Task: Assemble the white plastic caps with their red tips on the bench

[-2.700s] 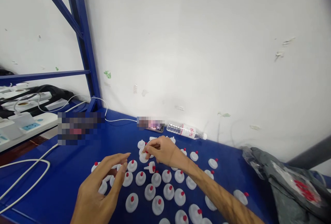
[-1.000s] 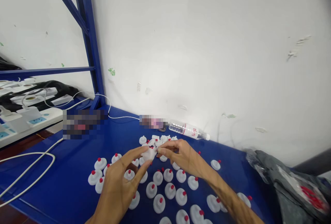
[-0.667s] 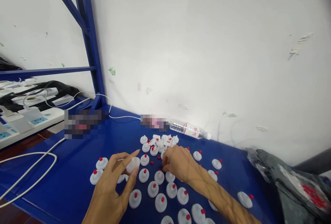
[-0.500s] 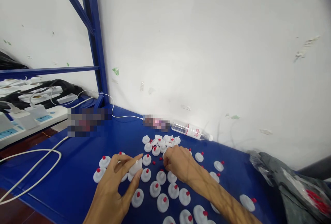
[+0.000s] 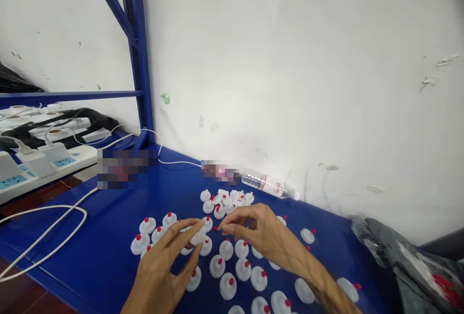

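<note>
My left hand [image 5: 165, 261] pinches a white nozzle cap [image 5: 197, 234] between thumb and fingertips, raised above the blue tabletop [image 5: 108, 241]. Just to the right, my right hand [image 5: 250, 227] has its thumb and index finger pressed together; whatever lies between them is hidden. By those fingertips shows a small red tip cap [image 5: 216, 229], apparently on the tabletop. Around and below both hands lie many white nozzle caps with round bases, most wearing a red tip, such as this one [image 5: 228, 286]. Behind my right hand is a heap of similar nozzle caps [image 5: 226, 200], some without red tips.
A clear plastic bottle [image 5: 270, 185] lies along the wall, beside a blurred-out object [image 5: 220, 172] with a white cable. At left are a power strip [image 5: 65, 159], a looped cable [image 5: 83, 215] and a blue rack post [image 5: 139, 52]. Grey bags [image 5: 398, 256] bound the right side.
My right hand has lifted off the tabletop by the heap and turned, its pinched fingers now nearer my left hand. The nozzle cap in my left hand has tilted. The view has shifted slightly.
</note>
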Demonstrator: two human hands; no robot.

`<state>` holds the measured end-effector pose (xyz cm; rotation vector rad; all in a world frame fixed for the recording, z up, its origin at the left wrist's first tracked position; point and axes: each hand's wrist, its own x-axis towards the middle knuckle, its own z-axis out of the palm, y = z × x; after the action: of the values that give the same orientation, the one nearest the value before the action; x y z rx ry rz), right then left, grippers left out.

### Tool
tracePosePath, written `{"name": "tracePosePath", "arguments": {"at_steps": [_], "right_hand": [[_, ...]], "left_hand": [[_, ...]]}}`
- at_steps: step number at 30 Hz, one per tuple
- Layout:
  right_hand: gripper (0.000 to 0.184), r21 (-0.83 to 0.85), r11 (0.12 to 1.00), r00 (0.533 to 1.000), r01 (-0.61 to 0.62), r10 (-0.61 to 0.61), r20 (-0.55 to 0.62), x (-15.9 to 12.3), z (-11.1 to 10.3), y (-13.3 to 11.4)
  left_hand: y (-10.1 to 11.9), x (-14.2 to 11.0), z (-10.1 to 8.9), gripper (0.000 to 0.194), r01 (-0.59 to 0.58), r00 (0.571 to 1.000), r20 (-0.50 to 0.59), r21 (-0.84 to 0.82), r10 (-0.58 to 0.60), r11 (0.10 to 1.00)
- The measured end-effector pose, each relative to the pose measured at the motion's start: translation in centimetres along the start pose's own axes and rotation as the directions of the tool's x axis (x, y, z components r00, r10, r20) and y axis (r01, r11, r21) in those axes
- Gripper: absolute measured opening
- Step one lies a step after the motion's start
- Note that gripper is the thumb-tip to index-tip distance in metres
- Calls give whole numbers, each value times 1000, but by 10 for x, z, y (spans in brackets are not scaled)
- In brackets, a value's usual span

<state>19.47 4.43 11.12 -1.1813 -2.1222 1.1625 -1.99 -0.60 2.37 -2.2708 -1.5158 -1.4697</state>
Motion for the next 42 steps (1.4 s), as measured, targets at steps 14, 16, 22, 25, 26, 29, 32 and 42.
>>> {"name": "tracePosePath", "arguments": {"at_steps": [14, 16, 22, 25, 26, 29, 32, 42], "right_hand": [[12, 164, 986, 993, -5, 24, -113, -6, 27, -6], [12, 151, 988, 993, -9, 27, -114, -6, 26, -4], [12, 130, 991, 993, -13, 28, -117, -6, 25, 0], [11, 127, 992, 990, -18, 36, -134, -5, 26, 4], [11, 141, 990, 990, -25, 44, -135, -5, 27, 5], [14, 198, 979, 988, -43, 71, -134, -4, 30, 7], [20, 253, 967, 989, -34, 68, -128, -4, 34, 9], [29, 337, 941, 1000, -13, 5, 25, -1, 17, 6]], "left_hand": [[2, -12, 4, 34, 34, 997, 63, -16, -33, 999], [3, -14, 5, 35, 58, 996, 75, -50, -54, 997], [7, -15, 5, 33, 154, 987, 75, -138, -145, 978], [6, -17, 6, 33, 185, 980, 107, -156, -169, 970], [6, -17, 7, 33, 192, 978, 116, -169, -174, 967], [7, -19, 10, 33, 232, 970, 129, -232, -207, 945], [8, -19, 10, 33, 221, 975, 102, -296, -199, 929], [10, -15, 6, 41, 214, 972, 141, -224, -186, 951]]}}
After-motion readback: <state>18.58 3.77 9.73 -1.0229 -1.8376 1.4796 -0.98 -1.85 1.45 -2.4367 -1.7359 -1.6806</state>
